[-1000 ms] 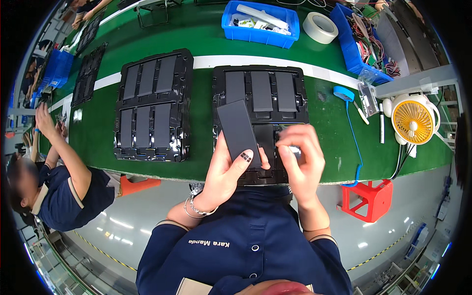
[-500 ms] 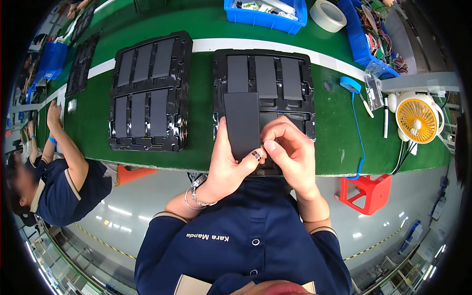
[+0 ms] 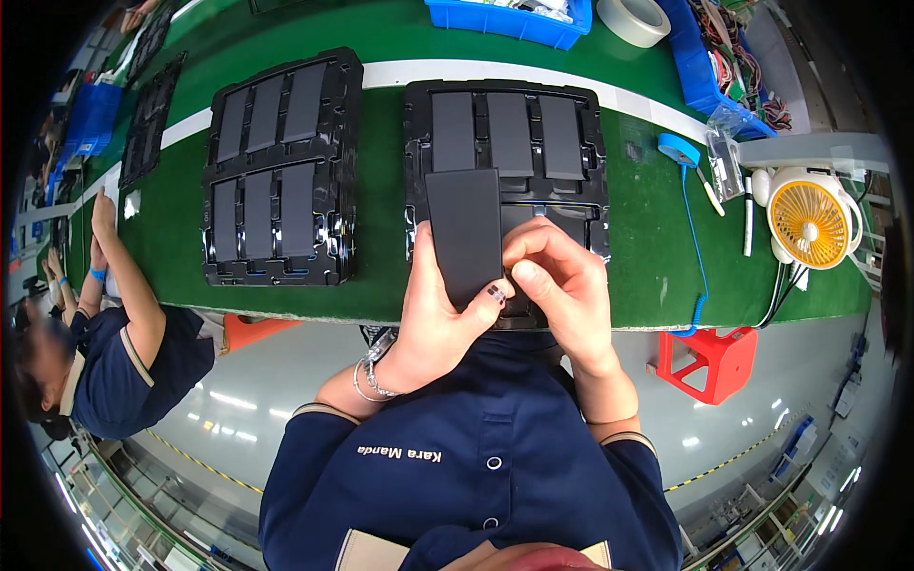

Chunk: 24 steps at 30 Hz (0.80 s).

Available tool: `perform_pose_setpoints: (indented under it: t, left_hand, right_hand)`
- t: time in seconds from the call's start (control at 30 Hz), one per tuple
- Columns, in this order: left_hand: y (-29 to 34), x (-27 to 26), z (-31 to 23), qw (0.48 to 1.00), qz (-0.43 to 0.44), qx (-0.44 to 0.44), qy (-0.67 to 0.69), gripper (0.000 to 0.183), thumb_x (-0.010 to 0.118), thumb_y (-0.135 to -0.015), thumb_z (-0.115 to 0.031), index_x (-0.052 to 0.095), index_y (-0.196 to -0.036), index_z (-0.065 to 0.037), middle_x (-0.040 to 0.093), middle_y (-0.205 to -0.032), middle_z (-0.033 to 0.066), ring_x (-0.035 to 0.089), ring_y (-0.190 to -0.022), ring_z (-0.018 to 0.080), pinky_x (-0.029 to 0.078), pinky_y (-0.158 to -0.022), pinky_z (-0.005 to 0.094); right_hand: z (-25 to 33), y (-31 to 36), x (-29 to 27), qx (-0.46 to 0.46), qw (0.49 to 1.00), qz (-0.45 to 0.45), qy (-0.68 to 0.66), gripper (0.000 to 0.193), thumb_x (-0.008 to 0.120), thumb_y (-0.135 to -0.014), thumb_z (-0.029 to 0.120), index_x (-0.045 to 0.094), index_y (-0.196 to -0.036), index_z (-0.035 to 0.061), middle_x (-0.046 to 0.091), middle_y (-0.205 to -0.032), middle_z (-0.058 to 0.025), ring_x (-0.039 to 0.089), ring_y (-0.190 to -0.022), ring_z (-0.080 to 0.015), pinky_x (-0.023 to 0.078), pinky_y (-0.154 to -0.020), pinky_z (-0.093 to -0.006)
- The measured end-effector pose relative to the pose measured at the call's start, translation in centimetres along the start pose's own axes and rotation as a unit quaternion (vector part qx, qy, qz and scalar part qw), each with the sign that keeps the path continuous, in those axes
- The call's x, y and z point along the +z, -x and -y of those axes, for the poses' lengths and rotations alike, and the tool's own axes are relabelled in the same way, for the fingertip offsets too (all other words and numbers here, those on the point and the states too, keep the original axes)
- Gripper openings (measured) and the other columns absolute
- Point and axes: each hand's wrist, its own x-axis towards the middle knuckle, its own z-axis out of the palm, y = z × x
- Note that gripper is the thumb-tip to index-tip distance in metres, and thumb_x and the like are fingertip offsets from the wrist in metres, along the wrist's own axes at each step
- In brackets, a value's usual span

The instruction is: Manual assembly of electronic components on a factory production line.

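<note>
My left hand [image 3: 430,322] is closed around a flat black rectangular block [image 3: 465,233], held upright over the near part of a black plastic tray [image 3: 599,143]. Its thumb lies across the block's lower right corner. Close to that corner my right hand [image 3: 569,297] is closed, thumb and forefinger pinched together; what sits between them, if anything, is too small to tell. Three similar dark blocks [image 3: 509,133] lie in the tray's far row. The held block and my hands cover much of its near row.
To the left stands a stack of black trays [image 3: 345,133] with several dark blocks. Blue bins [image 3: 505,19] and a tape roll [image 3: 633,19] sit at the back. A blue coiled cord [image 3: 700,309], a pen [image 3: 747,224] and a yellow-white fan [image 3: 807,224] are rightward. A co-worker [image 3: 124,352] sits left.
The view has shifted slightly, so the trays and bins appear a little higher. Both hands keep nearly the same pose, and the block stays in my left hand.
</note>
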Motion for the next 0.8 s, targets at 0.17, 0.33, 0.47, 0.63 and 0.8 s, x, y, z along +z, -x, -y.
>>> perform_pose_setpoints:
  t: [0.17,0.33,0.47,0.63,0.8]
  left_hand:
    - [0.1,-0.1,0.3,1.0,0.009,0.007,-0.025,0.049,0.062,-0.086,0.002,0.032,-0.125,0.001,0.052,-0.106,0.0077,0.059,-0.09,0.011,0.05,-0.081,0.0282]
    - [0.1,0.0,1.0,0.998,-0.002,0.041,-0.047,0.063,0.061,-0.087,0.002,0.024,-0.138,-0.003,0.055,-0.098,0.008,0.059,-0.079,0.012,0.053,-0.069,0.0262]
    - [0.1,0.2,0.8,0.998,-0.01,0.042,-0.041,0.058,0.062,-0.088,-0.001,0.028,-0.134,-0.002,0.055,-0.096,0.0074,0.058,-0.077,0.012,0.052,-0.066,0.0262]
    - [0.0,1.0,-1.6,0.976,0.061,-0.134,0.16,0.037,0.047,-0.101,-0.035,0.043,-0.12,-0.003,0.05,-0.073,0.0034,0.046,-0.055,0.0112,0.036,-0.051,0.0262]
    - [-0.3,-0.5,0.3,0.737,0.289,-0.383,0.477,0.03,0.034,-0.106,-0.033,0.05,-0.113,-0.008,0.035,-0.053,-0.0091,0.032,-0.039,0.0026,0.026,-0.046,0.0215]
  right_hand:
    - [-0.1,0.1,-0.5,-0.015,0.999,0.013,0.044,0.014,0.066,-0.092,0.01,0.063,-0.091,-0.0029,0.06,-0.09,-0.0067,0.059,-0.082,-0.0133,0.048,-0.073,-0.027]
    - [0.0,0.1,-0.4,-0.039,0.993,-0.002,0.111,0.013,0.068,-0.09,0.01,0.063,-0.089,-0.0019,0.062,-0.086,-0.008,0.059,-0.079,-0.0169,0.048,-0.073,-0.0297]
    - [-0.1,0.2,-0.4,-0.047,0.991,-0.002,0.129,0.012,0.067,-0.089,0.009,0.063,-0.09,-0.0022,0.062,-0.087,-0.0084,0.06,-0.08,-0.0177,0.048,-0.074,-0.0304]
    - [0.4,-0.9,-0.4,-0.116,0.988,-0.07,0.076,0.017,0.066,-0.09,0.014,0.064,-0.093,-0.0025,0.062,-0.094,-0.0091,0.061,-0.095,-0.0195,0.048,-0.083,-0.0318]
    - [0.1,-1.1,-2.0,-0.127,0.971,-0.054,0.194,0.02,0.068,-0.087,0.014,0.059,-0.079,-0.0024,0.059,-0.087,-0.0094,0.06,-0.083,-0.019,0.047,-0.073,-0.0306]
